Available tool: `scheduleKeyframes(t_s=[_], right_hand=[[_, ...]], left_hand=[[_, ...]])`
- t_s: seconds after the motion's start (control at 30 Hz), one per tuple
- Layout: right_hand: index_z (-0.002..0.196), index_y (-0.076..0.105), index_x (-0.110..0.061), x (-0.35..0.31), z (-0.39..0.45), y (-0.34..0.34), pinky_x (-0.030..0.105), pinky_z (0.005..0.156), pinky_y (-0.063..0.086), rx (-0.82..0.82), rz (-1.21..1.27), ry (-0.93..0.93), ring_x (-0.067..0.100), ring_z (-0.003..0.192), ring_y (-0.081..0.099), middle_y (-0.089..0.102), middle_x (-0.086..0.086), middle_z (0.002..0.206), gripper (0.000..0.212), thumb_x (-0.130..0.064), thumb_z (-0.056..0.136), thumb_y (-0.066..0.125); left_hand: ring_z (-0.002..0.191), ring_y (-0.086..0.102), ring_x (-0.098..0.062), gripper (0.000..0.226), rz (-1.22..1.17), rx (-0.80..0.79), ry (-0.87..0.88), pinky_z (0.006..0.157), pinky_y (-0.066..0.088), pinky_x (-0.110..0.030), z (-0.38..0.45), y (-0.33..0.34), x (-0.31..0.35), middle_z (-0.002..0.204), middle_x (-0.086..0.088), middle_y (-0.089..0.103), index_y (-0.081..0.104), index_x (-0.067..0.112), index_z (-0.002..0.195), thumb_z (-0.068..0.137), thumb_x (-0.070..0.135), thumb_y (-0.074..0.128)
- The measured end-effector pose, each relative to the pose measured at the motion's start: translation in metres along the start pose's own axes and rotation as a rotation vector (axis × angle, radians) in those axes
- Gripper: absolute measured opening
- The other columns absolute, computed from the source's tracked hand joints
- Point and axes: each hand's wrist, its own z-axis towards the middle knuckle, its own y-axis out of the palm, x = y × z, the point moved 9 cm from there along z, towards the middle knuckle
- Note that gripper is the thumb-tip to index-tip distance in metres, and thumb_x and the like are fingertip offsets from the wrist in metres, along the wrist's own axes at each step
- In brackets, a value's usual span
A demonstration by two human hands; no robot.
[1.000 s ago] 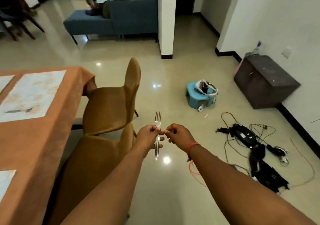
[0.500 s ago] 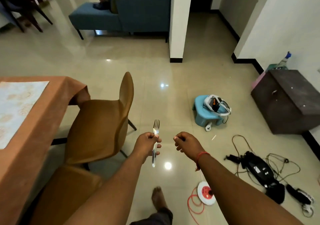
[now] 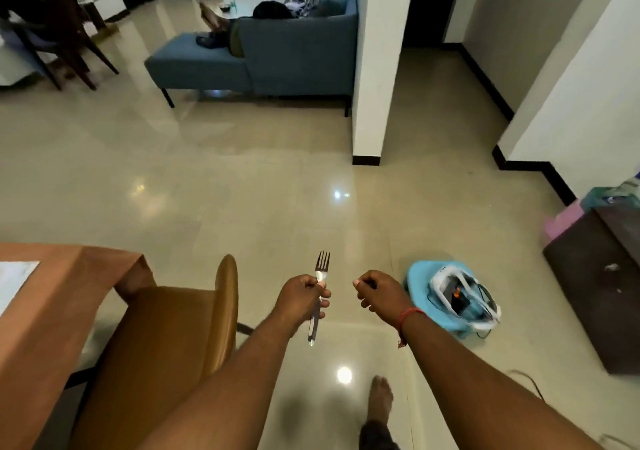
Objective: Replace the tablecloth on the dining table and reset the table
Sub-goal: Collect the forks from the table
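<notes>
Upright silver fork (image 3: 321, 273), tines up, gripped mid-handle by left hand (image 3: 300, 297)

the table (image 3: 52, 311) runs off the left edge (placemat (image 3: 14, 283) too), the fork (image 3: 317, 297) handle perhaps blurred.

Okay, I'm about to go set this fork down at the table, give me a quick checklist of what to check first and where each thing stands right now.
1. Fork held firmly: ok, the left hand grips its handle, tines up.
2. Right hand free to help: ok, curled, holding nothing.
3. Tablecloth on the table: ok, the orange cloth covers the visible corner.
4. Placemat ready to take the fork: cannot tell, only its edge shows.
5. Way to the table: not ok, the brown chair stands between hand and table.
6. Floor underfoot: ok around the bare foot.
</notes>
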Motion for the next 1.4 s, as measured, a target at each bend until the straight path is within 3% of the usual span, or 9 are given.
scheduleKeyframes(t_s=[0.2, 0.43, 0.57, 0.73, 0.83, 1.0, 1.13, 1.23, 1.4], right_hand=[[0.094, 0.063, -0.015, -0.067, 0.149, -0.019, 0.031, 0.075, 0.052, -0.151, -0.057, -0.049, 0.014, 0.079, 0.068, 0.07, 0.005, 0.092, 0.021, -0.035, 0.096, 0.059], [0.095, 0.062, -0.014, -0.153, 0.311, -0.021, 0.035, 0.079, 0.054, -0.269, -0.159, -0.094, 0.011, 0.081, 0.067, 0.07, 0.005, 0.097, 0.028, -0.041, 0.097, 0.056], [0.097, 0.062, -0.014, -0.206, 0.399, 0.03, 0.036, 0.081, 0.053, -0.369, -0.218, -0.139, 0.015, 0.088, 0.068, 0.069, 0.006, 0.099, 0.031, -0.044, 0.096, 0.056], [0.099, 0.062, -0.015, -0.273, 0.488, 0.085, 0.026, 0.079, 0.045, -0.408, -0.309, -0.171, 0.02, 0.101, 0.062, 0.067, 0.0, 0.104, 0.028, -0.043, 0.096, 0.058], [0.121, 0.059, -0.017, -0.33, 0.548, 0.116, 0.026, 0.092, 0.041, -0.417, -0.355, -0.208, 0.018, 0.116, 0.057, 0.062, 0.0, 0.126, 0.036, -0.043, 0.097, 0.057], [0.153, 0.032, -0.021, -0.407, 0.628, 0.18, 0.034, 0.114, 0.032, -0.452, -0.492, -0.33, 0.021, 0.14, 0.04, 0.035, 0.002, 0.158, 0.07, -0.055, 0.095, 0.053], [0.158, 0.014, -0.024, -0.476, 0.69, 0.264, 0.048, 0.122, 0.019, -0.503, -0.714, -0.518, 0.023, 0.153, 0.009, 0.011, 0.0, 0.166, 0.083, -0.067, 0.093, 0.042], [0.159, 0.007, -0.028, -0.516, 0.707, 0.334, 0.053, 0.121, 0.017, -0.64, -0.831, -0.603, 0.024, 0.154, 0.003, 0.002, -0.002, 0.167, 0.087, -0.074, 0.091, 0.036], [0.159, 0.006, -0.029, -0.594, 0.692, 0.469, 0.056, 0.12, 0.013, -0.89, -0.966, -0.815, 0.024, 0.154, 0.004, 0.001, -0.001, 0.167, 0.088, -0.076, 0.09, 0.034]], left_hand=[[0.071, 0.062, -0.024, 0.012, -0.088, 0.169, -0.035, 0.069, 0.055, -0.038, 0.113, -0.032, 0.075, 0.086, -0.013, 0.068, 0.063, 0.002, 0.1, 0.1, 0.012, 0.055], [0.064, 0.055, -0.02, 0.011, -0.249, 0.265, -0.089, 0.057, 0.048, -0.027, 0.217, -0.071, 0.148, 0.079, -0.011, 0.063, 0.058, 0.005, 0.095, 0.097, 0.0, 0.048], [0.06, 0.051, -0.019, 0.018, -0.332, 0.355, -0.115, 0.058, 0.043, -0.026, 0.292, -0.134, 0.175, 0.074, -0.01, 0.061, 0.056, 0.006, 0.088, 0.095, -0.005, 0.045], [0.062, 0.052, -0.02, 0.021, -0.364, 0.396, -0.141, 0.059, 0.044, -0.028, 0.378, -0.222, 0.207, 0.076, -0.012, 0.062, 0.057, 0.008, 0.084, 0.094, -0.006, 0.045], [0.061, 0.051, -0.02, 0.022, -0.413, 0.434, -0.116, 0.058, 0.041, -0.028, 0.422, -0.278, 0.24, 0.075, -0.011, 0.061, 0.056, 0.008, 0.082, 0.093, -0.007, 0.045], [0.064, 0.055, -0.021, 0.015, -0.446, 0.492, -0.058, 0.059, 0.047, -0.029, 0.47, -0.363, 0.276, 0.077, -0.011, 0.063, 0.058, 0.008, 0.085, 0.092, -0.001, 0.049], [0.061, 0.053, -0.02, 0.014, -0.539, 0.657, -0.082, 0.057, 0.046, -0.028, 0.493, -0.454, 0.273, 0.078, -0.012, 0.062, 0.057, 0.008, 0.09, 0.094, -0.001, 0.047], [0.057, 0.053, -0.02, 0.015, -0.611, 0.786, -0.162, 0.056, 0.045, -0.028, 0.483, -0.515, 0.25, 0.077, -0.013, 0.062, 0.057, 0.008, 0.095, 0.091, -0.003, 0.047], [0.054, 0.05, -0.021, 0.02, -0.793, 1.087, -0.157, 0.053, 0.042, -0.028, 0.441, -0.625, 0.219, 0.07, -0.012, 0.059, 0.055, 0.009, 0.081, 0.094, -0.004, 0.046]])
